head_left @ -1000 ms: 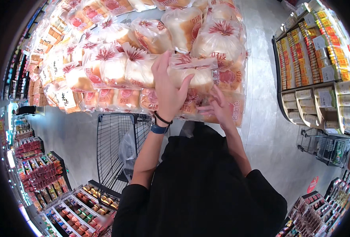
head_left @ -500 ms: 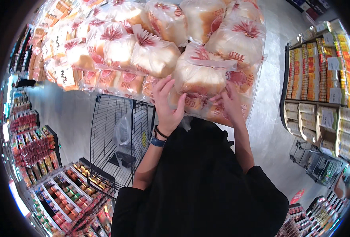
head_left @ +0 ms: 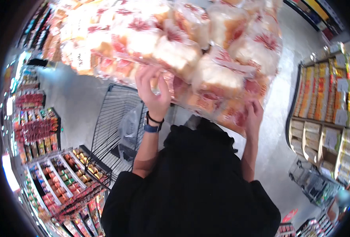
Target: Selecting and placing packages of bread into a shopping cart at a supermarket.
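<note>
Clear plastic bags of bread loaves with red print are piled on a display in front of me. My left hand [head_left: 153, 90] is at the pile's front edge, thumb and bent fingers apart, just below a bagged loaf [head_left: 177, 55]; whether it touches the bag I cannot tell. Farther right, my right hand [head_left: 253, 115] has its fingers curled together beside a lower bread bag [head_left: 232, 115] at the front corner; anything inside them is hidden. Between and beyond the hands, another bagged loaf [head_left: 217, 79] rests on the pile, touched by neither hand.
A wire shopping cart [head_left: 115, 118] with a clear plastic bag [head_left: 130, 124] in it stands to my left. Shelves of yellow and red packages [head_left: 321, 93] rise at right, with another cart [head_left: 311, 183] below them. A tiered rack [head_left: 60, 181] stands at lower left.
Both hands have come away from the bagged loaf between them: the left moved left, the right down and to the right. The right fingers have curled. The view has shifted slightly.
</note>
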`<state>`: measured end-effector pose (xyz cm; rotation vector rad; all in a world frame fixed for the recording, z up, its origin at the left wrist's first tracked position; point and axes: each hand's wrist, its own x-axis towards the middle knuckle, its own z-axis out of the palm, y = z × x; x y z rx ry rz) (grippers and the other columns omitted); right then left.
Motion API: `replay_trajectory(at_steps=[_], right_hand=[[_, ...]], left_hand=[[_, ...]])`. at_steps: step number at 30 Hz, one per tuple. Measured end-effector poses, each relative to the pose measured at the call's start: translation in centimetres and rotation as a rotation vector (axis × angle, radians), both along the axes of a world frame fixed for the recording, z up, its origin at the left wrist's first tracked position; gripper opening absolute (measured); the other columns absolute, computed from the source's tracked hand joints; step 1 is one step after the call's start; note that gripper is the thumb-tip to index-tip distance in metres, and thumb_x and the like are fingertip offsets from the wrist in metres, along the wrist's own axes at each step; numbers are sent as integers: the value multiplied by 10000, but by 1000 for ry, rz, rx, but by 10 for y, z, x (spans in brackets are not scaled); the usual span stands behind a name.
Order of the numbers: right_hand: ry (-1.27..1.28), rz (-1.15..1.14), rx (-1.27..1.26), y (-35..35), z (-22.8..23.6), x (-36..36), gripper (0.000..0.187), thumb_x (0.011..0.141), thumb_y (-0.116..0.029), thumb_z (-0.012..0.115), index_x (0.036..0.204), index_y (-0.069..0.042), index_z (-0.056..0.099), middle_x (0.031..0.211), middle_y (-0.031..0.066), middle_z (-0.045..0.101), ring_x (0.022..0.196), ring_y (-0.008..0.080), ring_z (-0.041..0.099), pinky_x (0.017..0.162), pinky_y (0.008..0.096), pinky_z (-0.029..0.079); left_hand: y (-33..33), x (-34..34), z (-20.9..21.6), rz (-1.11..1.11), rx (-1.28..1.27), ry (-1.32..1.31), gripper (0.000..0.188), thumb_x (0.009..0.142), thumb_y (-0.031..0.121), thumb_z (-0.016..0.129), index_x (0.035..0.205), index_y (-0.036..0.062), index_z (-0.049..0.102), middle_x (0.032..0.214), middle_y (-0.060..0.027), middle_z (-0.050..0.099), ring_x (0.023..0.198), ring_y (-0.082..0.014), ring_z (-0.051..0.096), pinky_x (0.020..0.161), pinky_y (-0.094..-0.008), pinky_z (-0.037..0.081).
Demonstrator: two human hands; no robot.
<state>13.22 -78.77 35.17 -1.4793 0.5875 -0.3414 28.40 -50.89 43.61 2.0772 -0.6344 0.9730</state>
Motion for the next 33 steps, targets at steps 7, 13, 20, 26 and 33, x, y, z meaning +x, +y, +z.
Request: replay_trajectory(at_steps=[7, 13, 20, 26, 33], right_hand=[[79, 536, 43, 31, 3, -36, 132, 965, -21, 507, 916, -56, 624, 699, -29, 534, 563, 35, 468, 511, 205, 357], [115, 823, 101, 86, 10, -28, 55, 978, -40, 555, 959, -34, 607, 760, -13, 547, 685, 68, 561, 631, 220, 431], [212, 617, -111, 139, 13, -25, 97, 988, -76, 551, 1009, -18, 625, 755, 20, 614, 669, 79, 573, 631, 235, 448], [247, 457, 43, 180, -5, -43, 136, 999, -108, 551, 1080, -39, 635, 780, 30, 644, 695, 92, 592, 609, 237, 476], [280, 633, 17, 211, -17, -40, 196, 992, -121, 554, 1154, -34, 623, 851, 53, 672, 745, 102, 620, 658, 255, 516]], left_hand=[[119, 101, -9, 158, -389, 332, 334, 867, -21, 636, 1191, 10, 563, 1175, -82, 548, 1011, -187, 564, 896, -332, 480], [251, 250, -26, 140, -449, 555, 576, 859, 68, 701, 1361, -21, 431, 1255, -149, 538, 1115, -201, 544, 943, -339, 481], [294, 347, 32, 179, -81, 578, 887, 805, 79, 693, 1558, 54, 226, 1498, -231, 414, 1357, -327, 432, 1096, -387, 382], [305, 345, 45, -44, 154, 780, 881, 781, 220, 738, 1509, -12, 299, 1411, -218, 495, 1299, -284, 473, 1107, -372, 355], [338, 307, 51, -230, 61, 931, 645, 813, 307, 801, 1262, -53, 510, 1131, -129, 624, 1146, -215, 577, 1041, -334, 406]])
